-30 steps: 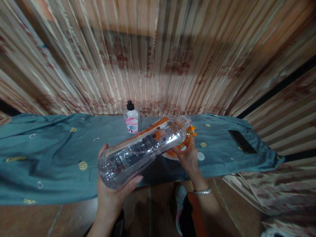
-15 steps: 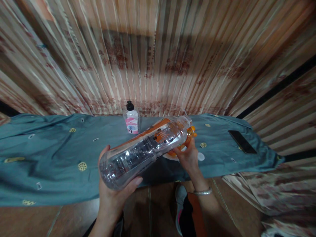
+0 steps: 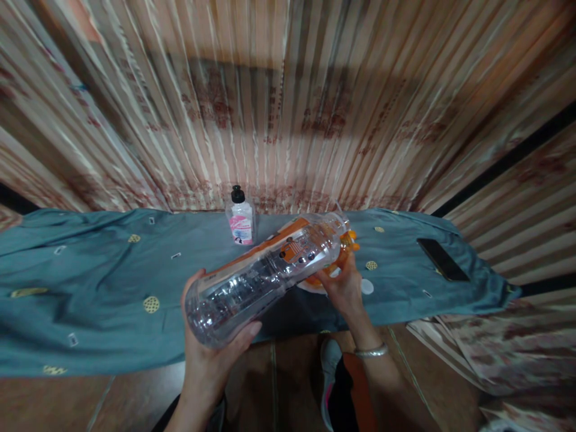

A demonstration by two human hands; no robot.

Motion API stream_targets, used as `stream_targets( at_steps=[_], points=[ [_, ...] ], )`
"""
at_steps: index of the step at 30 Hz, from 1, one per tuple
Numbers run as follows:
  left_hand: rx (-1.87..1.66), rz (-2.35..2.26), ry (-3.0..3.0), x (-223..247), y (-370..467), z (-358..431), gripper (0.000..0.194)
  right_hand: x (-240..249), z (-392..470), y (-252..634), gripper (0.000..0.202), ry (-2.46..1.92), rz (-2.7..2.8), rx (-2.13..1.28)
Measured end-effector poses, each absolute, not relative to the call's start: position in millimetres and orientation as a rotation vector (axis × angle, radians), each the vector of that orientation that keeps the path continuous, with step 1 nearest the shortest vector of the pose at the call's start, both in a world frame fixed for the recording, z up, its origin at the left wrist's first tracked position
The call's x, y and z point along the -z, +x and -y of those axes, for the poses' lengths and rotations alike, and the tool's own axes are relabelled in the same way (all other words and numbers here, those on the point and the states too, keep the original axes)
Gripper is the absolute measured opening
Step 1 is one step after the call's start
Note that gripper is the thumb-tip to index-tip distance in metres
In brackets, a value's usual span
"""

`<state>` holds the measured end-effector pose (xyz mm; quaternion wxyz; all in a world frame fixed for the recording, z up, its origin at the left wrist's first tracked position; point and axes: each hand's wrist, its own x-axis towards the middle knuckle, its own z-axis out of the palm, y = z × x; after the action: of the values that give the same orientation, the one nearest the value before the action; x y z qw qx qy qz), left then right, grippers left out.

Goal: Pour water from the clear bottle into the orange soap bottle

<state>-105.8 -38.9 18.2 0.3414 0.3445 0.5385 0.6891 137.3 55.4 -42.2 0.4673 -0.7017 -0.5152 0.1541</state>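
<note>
A large clear plastic bottle (image 3: 265,273) with an orange label lies tilted across the view, its base toward me at lower left and its neck higher at right. Around the base wraps my left hand (image 3: 211,354), with the thumb along the near side. My right hand (image 3: 342,285) is closed on an orange see-through piece with small knobs (image 3: 348,241), right at the bottle's neck. Its exact kind is hidden by the fingers and the bottle. Beneath, an orange and white item (image 3: 310,286) shows in part. A small white round disc (image 3: 368,287) lies beside the right wrist.
A pump-top bottle (image 3: 242,219) with a pink label and black top stands at the back of the cloth-covered table (image 3: 103,288). At right lies a black phone (image 3: 443,260). Striped, flowered curtains (image 3: 270,120) hang behind the table.
The large bottle's base and my left hand have shifted very slightly to the right. My right hand stays at the neck, almost unmoved.
</note>
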Motion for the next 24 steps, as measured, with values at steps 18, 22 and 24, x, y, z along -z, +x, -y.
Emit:
stream_targets(
  at_steps=[18,22,24],
  points=[
    [-1.778,-1.449,0.952,-12.7,-110.4,38.2,0.11,48.7,-56.7,136.0,0.072,-1.673,1.299,-0.302],
    [-1.762,-1.421,0.914,-16.5,-108.4,38.4,0.111,46.9,-57.5,134.3,0.073,-1.687,1.281,-0.309],
    [-1.766,-1.413,0.898,-17.7,-107.5,38.7,0.111,45.7,-57.7,134.0,0.071,-1.696,1.274,-0.32]
  ],
)
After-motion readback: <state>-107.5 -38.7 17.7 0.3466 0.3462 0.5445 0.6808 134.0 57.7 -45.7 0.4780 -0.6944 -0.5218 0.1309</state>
